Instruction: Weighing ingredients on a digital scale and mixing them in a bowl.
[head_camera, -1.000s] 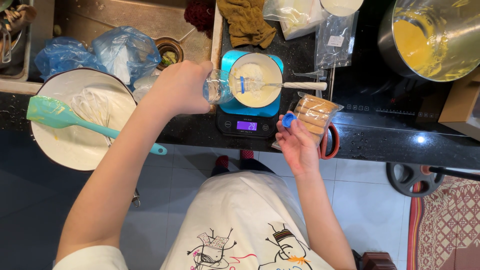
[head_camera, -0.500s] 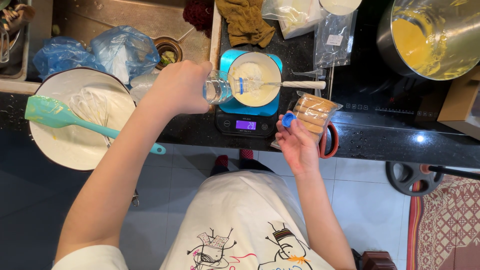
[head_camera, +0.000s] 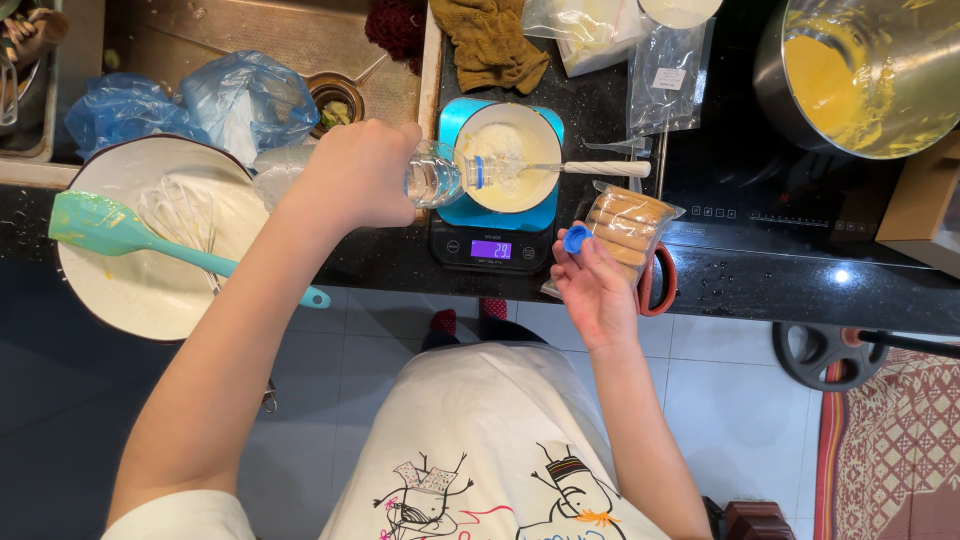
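Two hands work over the dark tabletop (head_camera: 780, 275). Left hand (head_camera: 355, 175) is clenched around a clear plastic water bottle (head_camera: 435, 180), which lies tipped on its side with its open neck reaching over the rim of a small white bowl (head_camera: 505, 155). That bowl sits just past the bottle's mouth, on a teal-topped digital scale (head_camera: 492, 235) whose display is lit. White powder lies in the bowl, and a spoon with a white handle (head_camera: 600, 168) rests across its far rim.

Right hand (head_camera: 595, 290) is raised near the tabletop's edge, its fingertips pinching a small blue bottle cap (head_camera: 575, 239). Just beyond those fingers stands a clear bag of ladyfinger biscuits (head_camera: 625, 225), close beside the scale.

Well out from the left hand's wrist sits a large white mixing bowl (head_camera: 150, 290) holding a wire whisk (head_camera: 180, 220), with a teal spatula (head_camera: 130, 235) laid across it. Behind that hand are blue plastic bags (head_camera: 200, 100). Far beyond the right hand stands a steel mixer bowl of yellow batter (head_camera: 860, 75).
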